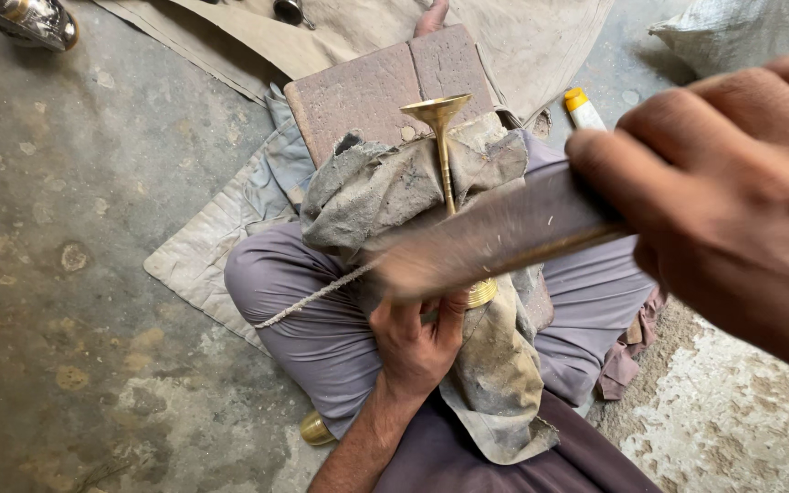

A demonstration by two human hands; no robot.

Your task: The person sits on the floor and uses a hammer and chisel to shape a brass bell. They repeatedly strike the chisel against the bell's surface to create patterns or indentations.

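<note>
Here the left hand [415,342] is clamping its fingers around the base of a brass stem piece [445,164], which is standing upright just above them in a grey rag [385,196]. The right hand [732,201], cut off at the frame edge, is gripping a motion-blurred flat file [495,237] that is hiding the stem's middle.
</note>
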